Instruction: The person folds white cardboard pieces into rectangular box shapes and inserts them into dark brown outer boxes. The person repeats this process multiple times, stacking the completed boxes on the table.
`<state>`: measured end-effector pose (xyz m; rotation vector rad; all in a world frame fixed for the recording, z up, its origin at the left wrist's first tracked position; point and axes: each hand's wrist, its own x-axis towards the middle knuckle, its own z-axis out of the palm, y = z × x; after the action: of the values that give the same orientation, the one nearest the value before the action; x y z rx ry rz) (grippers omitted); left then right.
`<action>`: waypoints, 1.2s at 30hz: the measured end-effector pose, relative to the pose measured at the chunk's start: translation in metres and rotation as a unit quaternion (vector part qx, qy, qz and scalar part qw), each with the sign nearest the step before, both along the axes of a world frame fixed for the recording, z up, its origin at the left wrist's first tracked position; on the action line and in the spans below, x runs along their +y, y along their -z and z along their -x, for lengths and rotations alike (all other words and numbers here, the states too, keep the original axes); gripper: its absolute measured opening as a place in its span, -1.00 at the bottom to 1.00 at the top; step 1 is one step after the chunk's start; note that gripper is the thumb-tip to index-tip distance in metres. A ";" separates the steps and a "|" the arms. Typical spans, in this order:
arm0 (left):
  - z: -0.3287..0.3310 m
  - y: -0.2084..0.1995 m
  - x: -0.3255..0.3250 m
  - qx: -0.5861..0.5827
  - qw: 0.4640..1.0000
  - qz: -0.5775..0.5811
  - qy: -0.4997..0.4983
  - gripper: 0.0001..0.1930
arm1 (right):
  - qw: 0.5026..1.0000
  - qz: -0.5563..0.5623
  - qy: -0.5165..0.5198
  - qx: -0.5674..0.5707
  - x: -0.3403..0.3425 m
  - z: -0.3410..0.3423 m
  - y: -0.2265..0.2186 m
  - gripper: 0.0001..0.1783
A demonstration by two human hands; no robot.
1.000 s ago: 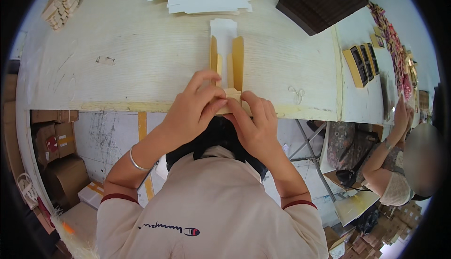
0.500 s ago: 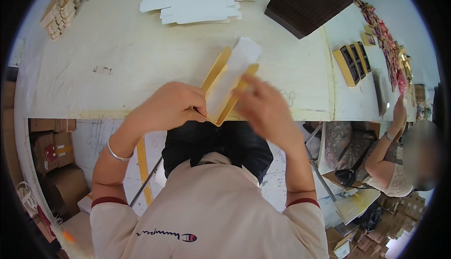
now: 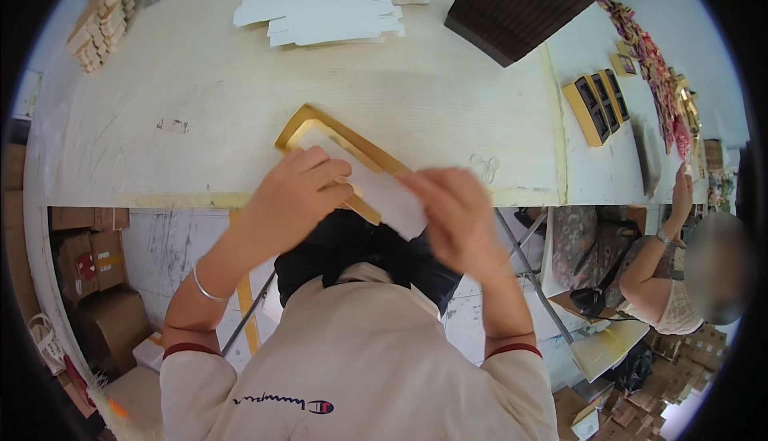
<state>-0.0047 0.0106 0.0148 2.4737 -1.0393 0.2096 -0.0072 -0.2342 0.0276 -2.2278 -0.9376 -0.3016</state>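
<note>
One gold box (image 3: pixel 373 187) turned, unfolded end (image 3: pixel 410 211) now toward right hand (image 3: pixel 458 211), grip unclear; left hand (image 3: pixel 298 199) grips near side.

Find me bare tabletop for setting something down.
Bare table lies between the white card stack and gold carton, and right of that carton, below the brown stack. The far right is crowded: black-lined gold boxes, a reddish heap.
</note>
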 end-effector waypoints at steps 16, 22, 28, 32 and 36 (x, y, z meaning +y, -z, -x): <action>-0.014 0.002 0.026 0.055 0.997 0.022 0.059 -0.70 | 0.972 0.158 -0.173 -0.023 0.012 -0.035 0.010 -0.58; -0.025 0.009 0.018 0.089 0.991 0.086 0.053 -0.75 | 0.992 0.047 -0.114 0.019 0.032 -0.046 0.027 -0.78; -0.008 0.015 -0.011 -0.003 0.991 0.093 -0.094 -0.78 | 0.996 0.040 -0.073 0.030 0.043 -0.032 0.027 -0.82; 0.004 0.015 -0.018 -0.049 0.987 0.089 -0.127 -0.86 | 0.996 0.039 -0.050 0.063 0.043 -0.023 0.024 -0.84; -0.005 0.022 -0.006 0.121 0.977 0.158 -0.083 -0.88 | 0.985 0.002 -0.052 0.166 0.038 -0.010 0.026 -0.70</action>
<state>0.0005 0.0045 -0.0076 2.2269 -0.6447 0.1116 0.0030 -0.1962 0.0017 -2.1364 -0.8654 0.1165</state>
